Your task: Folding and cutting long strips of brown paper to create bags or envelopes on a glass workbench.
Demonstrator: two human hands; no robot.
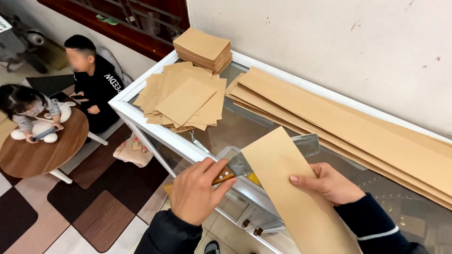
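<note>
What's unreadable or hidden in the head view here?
- Knife blade: mostly covered by the folded brown paper strip; its edge cannot be seen.
- Knife handle: wrapped by the left hand.
- Paper strip's lower end: cut off by the bottom frame edge.
- Right hand: palm partly behind the strip.
- Long paper sheets: run out of the right edge.
- Cabinet interior under the glass top: lost in reflections.

A small dark phone screen (44, 134) lies on the round wooden table at the left, under a seated person's hands. No packages, labels or signs show elsewhere.
</note>
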